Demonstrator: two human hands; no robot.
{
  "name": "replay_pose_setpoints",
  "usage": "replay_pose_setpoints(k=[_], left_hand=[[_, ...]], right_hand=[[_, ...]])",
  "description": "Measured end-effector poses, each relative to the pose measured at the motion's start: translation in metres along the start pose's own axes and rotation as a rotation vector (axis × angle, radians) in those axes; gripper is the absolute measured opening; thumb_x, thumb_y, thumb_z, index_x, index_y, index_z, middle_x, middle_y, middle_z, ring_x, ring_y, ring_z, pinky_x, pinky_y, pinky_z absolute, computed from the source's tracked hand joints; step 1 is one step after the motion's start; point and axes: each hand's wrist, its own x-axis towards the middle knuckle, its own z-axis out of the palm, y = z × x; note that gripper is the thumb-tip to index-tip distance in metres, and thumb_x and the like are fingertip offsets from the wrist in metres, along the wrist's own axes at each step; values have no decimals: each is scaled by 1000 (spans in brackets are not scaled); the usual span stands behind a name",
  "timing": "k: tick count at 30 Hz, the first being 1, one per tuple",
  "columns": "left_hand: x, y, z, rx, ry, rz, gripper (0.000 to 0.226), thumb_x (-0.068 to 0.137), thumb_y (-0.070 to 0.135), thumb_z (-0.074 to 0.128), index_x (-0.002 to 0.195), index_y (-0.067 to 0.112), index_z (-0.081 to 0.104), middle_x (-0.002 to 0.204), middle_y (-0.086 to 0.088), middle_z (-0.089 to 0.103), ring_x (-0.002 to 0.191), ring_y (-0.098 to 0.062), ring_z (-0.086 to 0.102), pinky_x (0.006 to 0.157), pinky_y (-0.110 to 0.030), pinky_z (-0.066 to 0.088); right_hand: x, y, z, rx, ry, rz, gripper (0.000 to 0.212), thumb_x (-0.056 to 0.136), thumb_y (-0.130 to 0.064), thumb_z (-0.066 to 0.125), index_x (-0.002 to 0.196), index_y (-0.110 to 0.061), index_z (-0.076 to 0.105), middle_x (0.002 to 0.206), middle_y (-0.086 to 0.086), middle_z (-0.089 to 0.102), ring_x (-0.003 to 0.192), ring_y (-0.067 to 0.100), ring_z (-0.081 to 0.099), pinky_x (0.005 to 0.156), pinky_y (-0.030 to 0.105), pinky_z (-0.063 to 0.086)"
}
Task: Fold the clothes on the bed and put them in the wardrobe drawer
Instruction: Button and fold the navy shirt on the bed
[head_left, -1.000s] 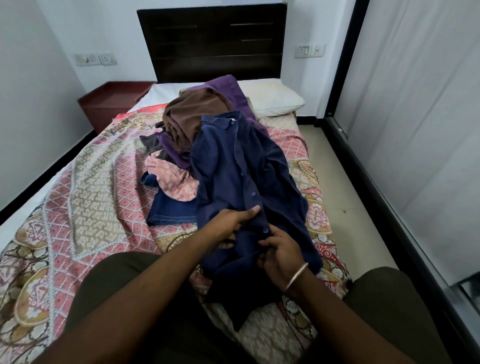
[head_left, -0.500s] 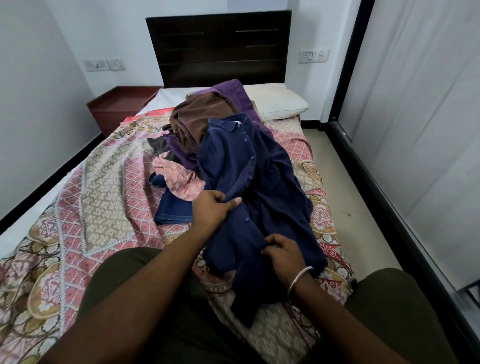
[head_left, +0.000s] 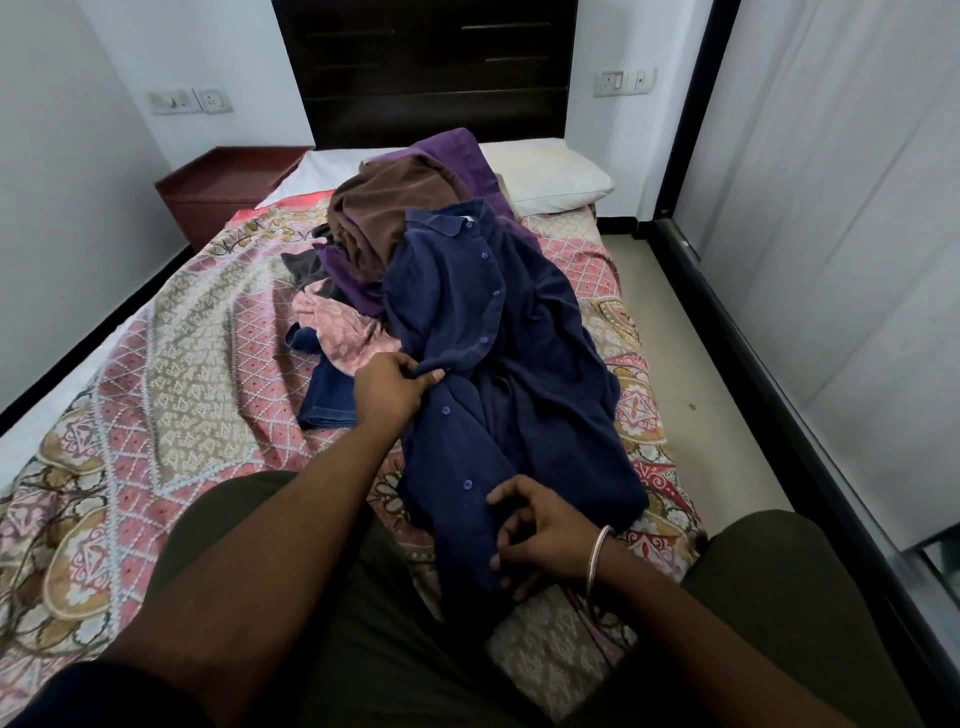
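Both hands work on the navy button-up shirt (head_left: 498, 374), which lies lengthwise down the centre-right of the frame, collar toward the headboard and hem toward the viewer. At mid-frame the left hand (head_left: 389, 389) pinches the shirt's left edge, thumb and curled fingers gathering a fold of cloth. Lower and to the right, the right hand (head_left: 540, 535), a metal bangle (head_left: 597, 556) on its wrist, rests on the shirt's lower part with fingers loosely bent and spread; whether it grips any fabric cannot be told. Just left of the shirt a pink patterned garment (head_left: 343, 338) lies over folded blue jeans (head_left: 327, 395). Above these, toward the upper middle, a brown garment (head_left: 384, 208) is heaped on a purple one (head_left: 462, 161), with a dark grey piece (head_left: 304, 265) at their left. All rest on a bed with a pink and tan patterned bedspread (head_left: 171, 353). A white pillow (head_left: 545, 176) sits against the dark wooden headboard (head_left: 426, 67), and a reddish bedside cabinet (head_left: 218, 187) stands at upper left.
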Motion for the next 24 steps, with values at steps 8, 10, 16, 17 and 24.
replay_pose_setpoints(k=[8, 10, 16, 17, 24], left_hand=[[-22, 25, 1, 185, 113, 168, 21, 85, 31, 67, 98, 15, 62, 105, -7, 62, 95, -27, 59, 74, -34, 44], [-34, 35, 6, 94, -8, 200, 12, 86, 30, 67, 84, 19, 63, 82, 4, 65, 81, -17, 62, 67, -27, 45], [-61, 42, 41, 242, -528, 184, 28, 85, 36, 74, 84, 8, 72, 70, -1, 71, 70, -15, 68, 73, -30, 55], [-60, 41, 43, 249, -552, 151, 36, 85, 41, 73, 82, 5, 71, 70, -5, 72, 67, -15, 68, 69, -29, 55], [-62, 37, 51, 176, -660, 44, 37, 87, 43, 70, 87, 5, 72, 79, -3, 75, 56, -10, 63, 63, -23, 51]], right_hand=[[12, 10, -22, -520, 661, -291, 22, 74, -27, 80, 76, -22, 59, 60, -8, 61, 55, 3, 56, 55, 16, 41], [15, 14, -34, -552, 821, -302, 20, 76, -34, 79, 81, -23, 62, 65, -10, 59, 60, 4, 53, 54, 17, 38], [32, 27, -51, -691, 778, -186, 25, 79, -48, 74, 89, -26, 68, 91, -1, 66, 83, 23, 64, 72, 35, 53], [33, 29, -51, -695, 775, -185, 20, 81, -44, 72, 82, -25, 65, 88, -1, 67, 82, 24, 64, 71, 36, 53], [37, 23, -54, 13, 758, -218, 29, 91, -6, 61, 64, -15, 58, 67, 4, 68, 64, 20, 64, 63, 32, 48]])
